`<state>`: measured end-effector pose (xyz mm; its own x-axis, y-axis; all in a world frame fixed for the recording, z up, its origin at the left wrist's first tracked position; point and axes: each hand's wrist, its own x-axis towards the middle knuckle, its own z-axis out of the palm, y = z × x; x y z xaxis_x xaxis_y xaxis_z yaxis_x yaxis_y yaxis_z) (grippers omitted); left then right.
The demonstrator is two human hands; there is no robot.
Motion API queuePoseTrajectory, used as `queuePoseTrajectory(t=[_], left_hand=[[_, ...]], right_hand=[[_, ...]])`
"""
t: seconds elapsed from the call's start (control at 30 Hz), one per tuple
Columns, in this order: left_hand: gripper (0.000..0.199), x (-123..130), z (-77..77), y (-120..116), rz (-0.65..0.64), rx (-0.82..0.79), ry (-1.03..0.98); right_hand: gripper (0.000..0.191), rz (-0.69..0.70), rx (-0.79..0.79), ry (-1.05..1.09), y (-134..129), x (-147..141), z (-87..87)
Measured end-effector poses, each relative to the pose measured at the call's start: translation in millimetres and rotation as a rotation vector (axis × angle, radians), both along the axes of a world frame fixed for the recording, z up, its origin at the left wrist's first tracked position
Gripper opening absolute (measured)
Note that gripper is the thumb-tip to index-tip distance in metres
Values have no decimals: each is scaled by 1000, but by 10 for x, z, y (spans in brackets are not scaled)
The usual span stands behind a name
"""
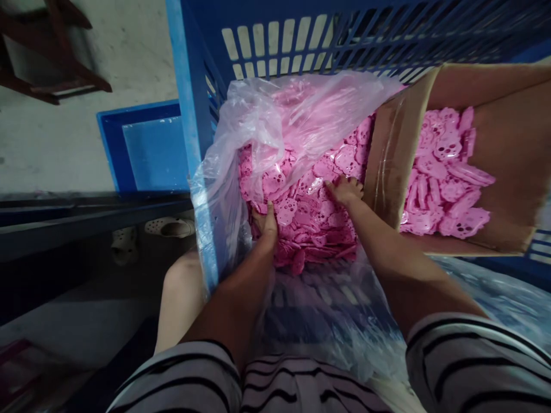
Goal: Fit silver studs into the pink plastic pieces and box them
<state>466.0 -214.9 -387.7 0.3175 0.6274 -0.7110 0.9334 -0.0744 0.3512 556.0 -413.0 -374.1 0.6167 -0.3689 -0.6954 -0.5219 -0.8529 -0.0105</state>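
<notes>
Many flat pink plastic pieces (303, 212), shaped like animal faces with small holes, lie heaped in a clear plastic bag (253, 115) inside a blue crate (200, 172). My left hand (264, 222) presses against the left side of the heap, thumb raised and apart from the fingers, which are partly hidden among the pieces. At the heap's right side my right hand (348, 190) rests on the pieces with its thumb stretched out and fingers spread, close to the cardboard box's wall. Neither hand visibly grips a piece.
An open cardboard box (512, 166) on the right holds more pink pieces (447, 172). Loose clear plastic sheeting (495, 298) lies at lower right. Left of the crate are a blue tray (152, 152), a dark red stool (51, 51) and pale clogs (170, 227) on the floor.
</notes>
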Motion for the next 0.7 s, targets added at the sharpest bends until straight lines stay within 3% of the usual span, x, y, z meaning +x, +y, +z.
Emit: queuePoseTrajectory(t=[0.1, 0.27, 0.4, 0.53, 0.7], left_hand=[[74, 11, -60, 0, 0, 5, -4], [78, 11, -104, 6, -2, 17, 14], [81, 0, -131, 27, -7, 32, 15], [83, -1, -184, 63, -4, 29, 30], [82, -3, -141, 51, -2, -9, 15]], right_hand=[[76, -117, 52, 40, 55, -72, -88], [83, -145, 66, -30, 116, -224, -109], [80, -148, 156, -36, -37, -148, -140], [71, -195, 270, -77, -189, -5, -295], [82, -243, 285, -72, -103, -69, -389]])
